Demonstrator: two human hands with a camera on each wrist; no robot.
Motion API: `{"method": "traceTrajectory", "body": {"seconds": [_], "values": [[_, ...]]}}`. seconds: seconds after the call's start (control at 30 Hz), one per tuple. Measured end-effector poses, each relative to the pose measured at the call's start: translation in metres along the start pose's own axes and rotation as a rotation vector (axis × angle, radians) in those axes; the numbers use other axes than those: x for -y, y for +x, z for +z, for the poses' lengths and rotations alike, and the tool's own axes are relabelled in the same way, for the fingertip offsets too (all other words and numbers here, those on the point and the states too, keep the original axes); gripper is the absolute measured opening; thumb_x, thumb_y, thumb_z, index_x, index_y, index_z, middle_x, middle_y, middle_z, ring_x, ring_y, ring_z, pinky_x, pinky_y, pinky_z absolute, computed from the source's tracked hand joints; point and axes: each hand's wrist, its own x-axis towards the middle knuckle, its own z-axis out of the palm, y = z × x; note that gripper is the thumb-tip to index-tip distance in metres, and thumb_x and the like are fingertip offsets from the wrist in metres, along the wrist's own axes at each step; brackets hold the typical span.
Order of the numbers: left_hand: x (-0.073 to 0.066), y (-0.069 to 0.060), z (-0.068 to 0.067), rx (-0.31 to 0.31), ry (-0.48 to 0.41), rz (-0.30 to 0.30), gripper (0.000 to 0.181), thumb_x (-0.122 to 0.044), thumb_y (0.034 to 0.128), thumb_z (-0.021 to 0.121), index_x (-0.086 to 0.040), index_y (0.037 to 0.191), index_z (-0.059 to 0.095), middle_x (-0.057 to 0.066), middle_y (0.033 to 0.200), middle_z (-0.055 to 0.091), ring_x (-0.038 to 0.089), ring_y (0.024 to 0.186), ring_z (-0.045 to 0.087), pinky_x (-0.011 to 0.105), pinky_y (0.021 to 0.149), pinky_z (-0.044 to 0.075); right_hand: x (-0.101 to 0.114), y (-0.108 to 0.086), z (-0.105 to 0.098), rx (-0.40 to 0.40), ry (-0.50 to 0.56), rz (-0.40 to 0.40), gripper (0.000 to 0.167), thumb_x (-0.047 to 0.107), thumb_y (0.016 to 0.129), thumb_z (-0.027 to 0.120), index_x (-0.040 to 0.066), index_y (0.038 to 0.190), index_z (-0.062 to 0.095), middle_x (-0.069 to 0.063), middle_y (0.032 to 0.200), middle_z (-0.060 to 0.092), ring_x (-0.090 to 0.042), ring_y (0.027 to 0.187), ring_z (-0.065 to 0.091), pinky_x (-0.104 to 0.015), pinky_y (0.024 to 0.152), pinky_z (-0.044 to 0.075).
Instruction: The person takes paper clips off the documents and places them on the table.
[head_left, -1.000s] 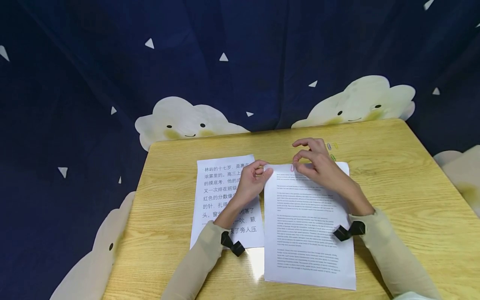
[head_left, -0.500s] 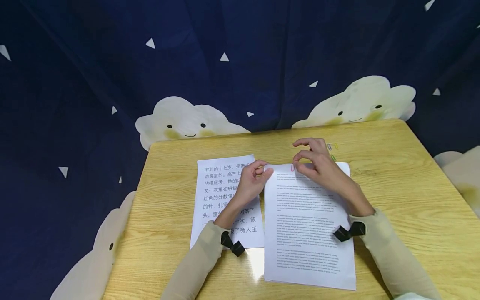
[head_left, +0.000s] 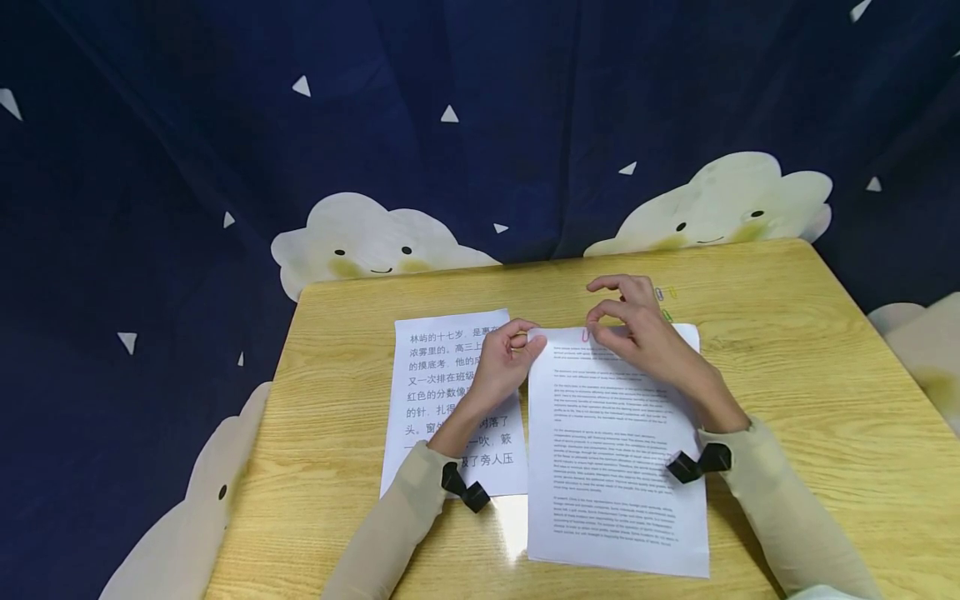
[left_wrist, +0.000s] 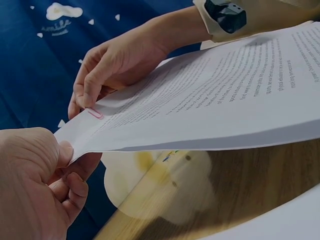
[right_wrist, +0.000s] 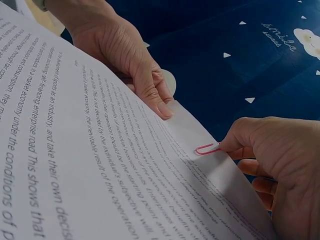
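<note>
A sheaf of white printed paper [head_left: 615, 467] is raised at its top edge, its small text facing up. With thumb on top and fingers beneath, my left hand [head_left: 508, 360] pinches the top left corner. A pink paper clip [right_wrist: 206, 149] sits over the top edge, its loop lying on the printed face. The thumb and forefinger of my right hand [head_left: 637, 333] pinch the outer end of that clip, as the right wrist view shows. In the left wrist view the clip's pink loop [left_wrist: 95, 114] shows just below the right fingertips.
Flat on the wooden table [head_left: 322, 400] lies another sheet with large Chinese characters [head_left: 420, 400], partly under my left forearm. Beyond my right hand are a blue paper clip [head_left: 659, 293], a yellow one [head_left: 672, 292] and a green one [head_left: 667, 316]. A dark blue curtain [head_left: 480, 125] hangs behind.
The lower edge of the printed sheaf has shifted very slightly. Both hands keep their places and their grips on the paper and the pink paper clip.
</note>
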Motion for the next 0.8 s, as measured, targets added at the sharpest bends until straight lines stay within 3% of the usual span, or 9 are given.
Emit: {"method": "traceTrajectory", "body": {"seconds": [0.33,0.63,0.8], "values": [[-0.0009,-0.0005,0.0002,0.002,0.01,0.005,0.021,-0.005,0.1028,0.065,0.004,0.121,0.067,0.01,0.063,0.057,0.005,0.041,0.035,0.019,0.043,0.03,0.0012,0.0,-0.001,-0.007,-0.004,-0.003,0.009,0.005,0.094,0.073,0.013,0.09,0.075,-0.011,0.14,0.054,-0.036,0.127,0.033,-0.055,0.098,0.029],[-0.0023,-0.0008,-0.0003,0.005,0.002,-0.001,0.02,-0.004,0.1031,0.065,0.004,0.121,0.067,0.01,0.072,0.068,0.004,0.042,0.04,0.019,0.045,0.036,0.0012,-0.0003,-0.0005,-0.012,0.002,-0.002,0.009,0.005,0.093,0.073,0.013,0.09,0.075,-0.012,0.14,0.054,-0.037,0.128,0.033,-0.056,0.098,0.029],[-0.0025,-0.0007,-0.0007,0.003,0.008,0.006,0.02,-0.005,0.1029,0.065,0.004,0.12,0.068,0.012,0.071,0.067,0.006,0.041,0.039,0.019,0.044,0.036,0.0013,-0.0001,-0.0001,-0.017,0.005,-0.008,0.009,0.004,0.093,0.073,0.012,0.09,0.075,-0.013,0.14,0.054,-0.037,0.128,0.033,-0.057,0.099,0.028]]}}
